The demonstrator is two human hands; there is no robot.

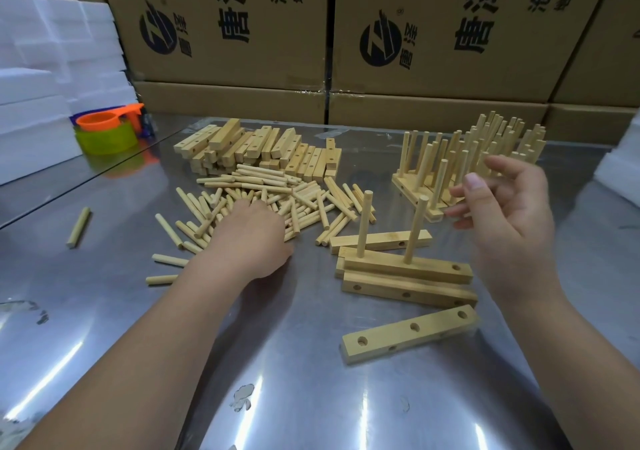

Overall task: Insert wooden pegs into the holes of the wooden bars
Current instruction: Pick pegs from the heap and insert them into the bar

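Between hands: working bar, long axis left-right, two pegs upright, free hole at end nearer right hand. Right hand raised, fingers loose, empty. Left hand palm-down on peg pile; grip cannot be told. Next peg likely travels rightward.
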